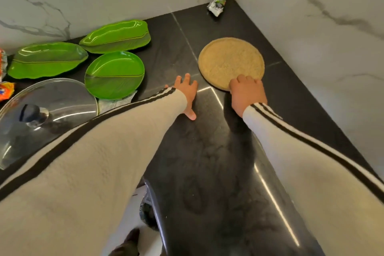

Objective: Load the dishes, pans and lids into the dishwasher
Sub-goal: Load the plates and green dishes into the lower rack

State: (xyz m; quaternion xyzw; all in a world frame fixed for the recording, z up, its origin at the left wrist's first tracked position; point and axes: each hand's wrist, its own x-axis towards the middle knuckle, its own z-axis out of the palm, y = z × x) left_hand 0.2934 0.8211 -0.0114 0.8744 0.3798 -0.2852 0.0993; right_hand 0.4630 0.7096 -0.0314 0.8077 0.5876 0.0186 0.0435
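A home kitchen: a dark polished stone counter meets white marble-veined walls in the far-right corner. On it lie green leaf-shaped plates, a round tan plate, a glass pan lid near left, and snack packets at the left edge.

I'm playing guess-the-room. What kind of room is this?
Probably a kitchen: a dark stone counter against marble-look walls, with green leaf-shaped plates and a glass pot lid lying on it. The right hand grips a round tan plate there.
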